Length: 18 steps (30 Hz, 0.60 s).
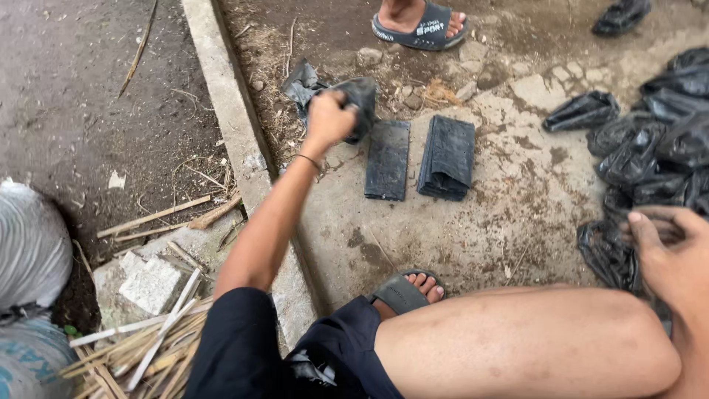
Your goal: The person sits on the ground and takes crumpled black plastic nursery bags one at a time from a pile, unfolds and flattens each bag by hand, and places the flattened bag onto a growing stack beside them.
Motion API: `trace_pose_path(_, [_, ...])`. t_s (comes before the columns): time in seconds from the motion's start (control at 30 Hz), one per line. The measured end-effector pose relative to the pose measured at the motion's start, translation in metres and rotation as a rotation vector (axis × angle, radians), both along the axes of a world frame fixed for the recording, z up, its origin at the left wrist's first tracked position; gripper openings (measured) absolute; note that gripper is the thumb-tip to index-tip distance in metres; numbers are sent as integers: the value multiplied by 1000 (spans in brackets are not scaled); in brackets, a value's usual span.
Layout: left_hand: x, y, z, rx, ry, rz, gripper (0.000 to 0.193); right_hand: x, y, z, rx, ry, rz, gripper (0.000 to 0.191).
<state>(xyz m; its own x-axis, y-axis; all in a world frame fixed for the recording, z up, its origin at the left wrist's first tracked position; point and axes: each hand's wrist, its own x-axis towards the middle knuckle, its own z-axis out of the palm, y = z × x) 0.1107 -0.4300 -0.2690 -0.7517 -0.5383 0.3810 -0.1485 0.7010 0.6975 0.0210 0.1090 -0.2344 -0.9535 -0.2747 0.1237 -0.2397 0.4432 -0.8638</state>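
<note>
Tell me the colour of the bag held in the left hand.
Black, a crumpled plastic bag gripped by the left hand; head view.

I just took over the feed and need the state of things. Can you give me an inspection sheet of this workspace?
Surface: cracked, dirty concrete ground, with a curb beside bare soil.
Job's things: crumpled black plastic bag; two flat stacks of folded bags; heap of black bags.
Clutter: bamboo strips, stone block, white sacks.
Grippers: left hand grips the crumpled bag; right hand rests on the heap.
Cables: nothing seen.
Surroundings: another person's sandalled foot; the wearer's own sandalled foot.
</note>
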Motion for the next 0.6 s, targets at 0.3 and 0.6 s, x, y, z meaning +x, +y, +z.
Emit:
trace_pose_path(0.3, [73, -61, 77, -578, -243, 266, 76, 31, -10, 57, 359, 231, -107, 17])
trace_pose_path(0.6, [79, 173, 190, -409, -69, -445, 29, 31, 89, 59, 18, 373, -427, 16])
